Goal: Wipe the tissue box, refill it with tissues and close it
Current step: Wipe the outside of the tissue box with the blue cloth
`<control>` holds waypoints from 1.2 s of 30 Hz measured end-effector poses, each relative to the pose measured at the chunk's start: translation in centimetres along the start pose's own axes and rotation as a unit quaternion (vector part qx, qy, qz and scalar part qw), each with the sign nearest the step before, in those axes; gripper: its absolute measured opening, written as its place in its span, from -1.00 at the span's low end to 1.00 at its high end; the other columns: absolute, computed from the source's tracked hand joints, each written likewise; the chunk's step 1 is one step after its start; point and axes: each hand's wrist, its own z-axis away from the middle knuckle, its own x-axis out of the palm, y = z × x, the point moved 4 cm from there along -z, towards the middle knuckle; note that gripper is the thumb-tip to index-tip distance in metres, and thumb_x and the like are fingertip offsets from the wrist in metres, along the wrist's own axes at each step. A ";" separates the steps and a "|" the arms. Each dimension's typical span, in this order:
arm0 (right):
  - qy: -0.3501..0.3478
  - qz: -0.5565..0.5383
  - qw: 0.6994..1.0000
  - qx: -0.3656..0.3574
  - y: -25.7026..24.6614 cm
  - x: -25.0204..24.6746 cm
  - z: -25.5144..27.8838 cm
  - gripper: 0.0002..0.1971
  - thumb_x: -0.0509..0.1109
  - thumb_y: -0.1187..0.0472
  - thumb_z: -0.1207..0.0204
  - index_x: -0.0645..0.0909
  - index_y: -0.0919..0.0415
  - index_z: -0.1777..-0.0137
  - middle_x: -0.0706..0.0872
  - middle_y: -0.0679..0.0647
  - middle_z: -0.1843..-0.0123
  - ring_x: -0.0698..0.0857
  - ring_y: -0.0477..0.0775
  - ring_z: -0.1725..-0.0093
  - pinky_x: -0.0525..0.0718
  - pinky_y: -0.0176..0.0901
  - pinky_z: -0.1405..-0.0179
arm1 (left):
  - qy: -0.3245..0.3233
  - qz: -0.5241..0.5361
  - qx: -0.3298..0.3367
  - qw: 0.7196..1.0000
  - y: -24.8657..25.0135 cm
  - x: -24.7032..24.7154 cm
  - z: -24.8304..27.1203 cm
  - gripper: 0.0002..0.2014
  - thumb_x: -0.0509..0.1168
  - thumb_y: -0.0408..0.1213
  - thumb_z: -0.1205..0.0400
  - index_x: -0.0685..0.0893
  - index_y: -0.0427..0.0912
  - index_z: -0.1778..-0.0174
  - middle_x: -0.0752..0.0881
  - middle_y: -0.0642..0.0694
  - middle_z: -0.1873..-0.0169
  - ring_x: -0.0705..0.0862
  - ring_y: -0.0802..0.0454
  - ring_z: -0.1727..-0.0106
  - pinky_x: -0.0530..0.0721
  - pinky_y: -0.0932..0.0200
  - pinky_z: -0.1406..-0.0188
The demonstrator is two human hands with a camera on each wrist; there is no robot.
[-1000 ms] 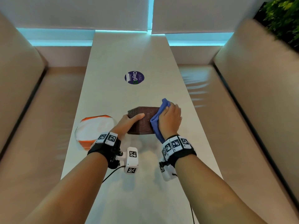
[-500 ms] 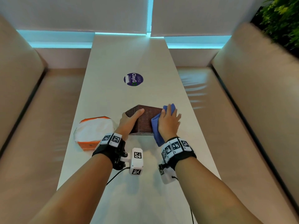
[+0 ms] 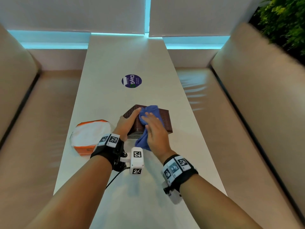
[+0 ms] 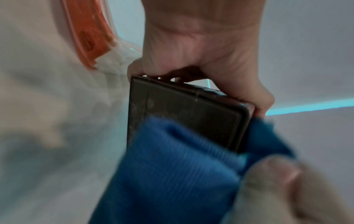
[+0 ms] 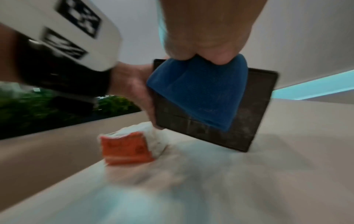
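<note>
Leftmost on the table (image 3: 105, 63) lies the orange-and-white tissue pack (image 3: 90, 135), just beside the left hand (image 3: 127, 123) and unopened as far as can be seen. That hand grips the left edge of the brown woven tissue box (image 3: 165, 119), fingers curled round it, holding it tilted with its flat underside toward the person. Across the box the right hand (image 3: 156, 131) presses a blue cloth (image 3: 143, 141) against it, fingers fairly straight; the cloth drapes over the near edge. Judged: wiping is in hand. For refilling, the pack sits left of the box, so the left hand is nearer it.
</note>
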 end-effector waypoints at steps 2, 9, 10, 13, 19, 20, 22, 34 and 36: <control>-0.031 0.007 0.999 -0.033 -0.2 0.4 0.3 -0.60 0.07 0.28 -0.64 0.60 0.36 -0.35 0.63 0.26 -0.41 0.49 0.11 -0.48 0.12 -0.37 -0.62 | -0.006 -0.022 0.005 1.000 0.0 0.2 0.3 -0.33 0.38 0.30 -0.40 0.71 -0.21 -0.19 0.76 -0.22 -0.13 0.72 -0.13 -0.16 0.63 -0.09 -0.31; -0.047 0.022 0.995 0.086 -1.2 0.2 -1.9 -0.60 0.07 0.34 -0.71 0.43 0.24 -0.52 0.38 0.14 -0.62 0.22 0.07 -0.67 0.04 -0.09 -0.68 | -0.032 -0.003 0.002 0.999 -0.8 0.1 -0.2 -0.31 0.38 0.31 -0.35 0.73 -0.21 -0.16 0.79 -0.26 -0.06 0.76 -0.15 -0.11 0.70 -0.03 -0.18; -0.045 0.004 0.997 0.060 -2.0 0.4 -1.2 -0.60 0.07 0.34 -0.70 0.46 0.25 -0.50 0.42 0.16 -0.59 0.27 0.08 -0.65 0.08 -0.11 -0.66 | -0.027 -0.013 0.015 0.999 -0.9 0.1 -0.2 -0.27 0.36 0.36 -0.29 0.75 -0.19 -0.13 0.80 -0.25 -0.05 0.76 -0.14 -0.12 0.68 -0.06 -0.25; -0.056 0.045 0.996 0.059 -0.9 0.0 -1.4 -0.57 0.07 0.38 -0.66 0.45 0.25 -0.50 0.43 0.17 -0.58 0.30 0.12 -0.64 0.11 0.03 -0.69 | -0.033 0.004 -0.014 0.999 -1.3 -0.2 0.0 -0.14 0.40 0.40 -0.12 0.74 -0.19 -0.16 0.81 -0.23 -0.04 0.77 -0.16 -0.11 0.67 -0.10 -0.27; -0.046 0.031 0.995 0.083 0.0 -0.7 -1.1 -0.61 0.08 0.37 -0.70 0.49 0.27 -0.47 0.45 0.18 -0.57 0.31 0.10 -0.63 0.01 -0.23 -0.66 | -0.023 0.019 -0.023 0.999 -1.3 0.1 0.1 -0.30 0.42 0.31 -0.31 0.73 -0.23 -0.11 0.81 -0.23 0.02 0.79 -0.14 0.00 0.74 -0.02 -0.10; -0.053 0.021 0.997 0.046 -0.9 -0.1 -0.2 -0.62 0.08 0.34 -0.69 0.53 0.28 -0.44 0.51 0.20 -0.53 0.37 0.10 -0.59 0.00 -0.30 -0.63 | -0.015 0.009 -0.017 1.000 -1.2 0.2 0.2 -0.39 0.39 0.25 -0.41 0.74 -0.24 -0.08 0.80 -0.22 0.06 0.77 -0.11 0.02 0.72 0.03 -0.05; -0.061 0.045 0.997 0.000 -1.4 0.4 0.7 -0.56 0.00 0.24 -0.65 0.54 0.28 -0.43 0.54 0.20 -0.50 0.42 0.09 -0.56 0.01 -0.26 -0.62 | -0.013 0.003 -0.016 1.000 -1.2 0.2 0.1 -0.45 0.36 0.20 -0.49 0.75 -0.26 -0.09 0.80 -0.21 0.07 0.76 -0.11 0.01 0.70 0.04 -0.06; -0.095 0.134 0.971 0.176 0.8 -0.5 -3.2 -0.52 -0.08 0.21 -0.77 0.04 0.17 -0.68 -0.02 0.14 -0.73 -0.09 0.14 -0.72 -0.12 0.03 -0.69 | -0.036 -0.008 -0.007 0.999 -0.5 0.4 0.4 -0.12 0.49 0.26 -0.17 0.64 -0.31 -0.27 0.78 -0.27 -0.07 0.77 -0.18 -0.07 0.73 -0.02 -0.12; -0.133 0.114 0.978 0.113 -1.0 0.4 -2.6 -0.52 -0.09 0.17 -0.77 0.04 0.13 -0.68 -0.02 0.07 -0.74 -0.11 0.09 -0.72 -0.16 0.00 -0.68 | -0.039 -0.026 0.000 0.999 -0.5 0.4 0.5 -0.32 0.45 0.19 -0.36 0.69 -0.29 -0.22 0.79 -0.27 -0.06 0.77 -0.13 -0.06 0.71 0.07 0.00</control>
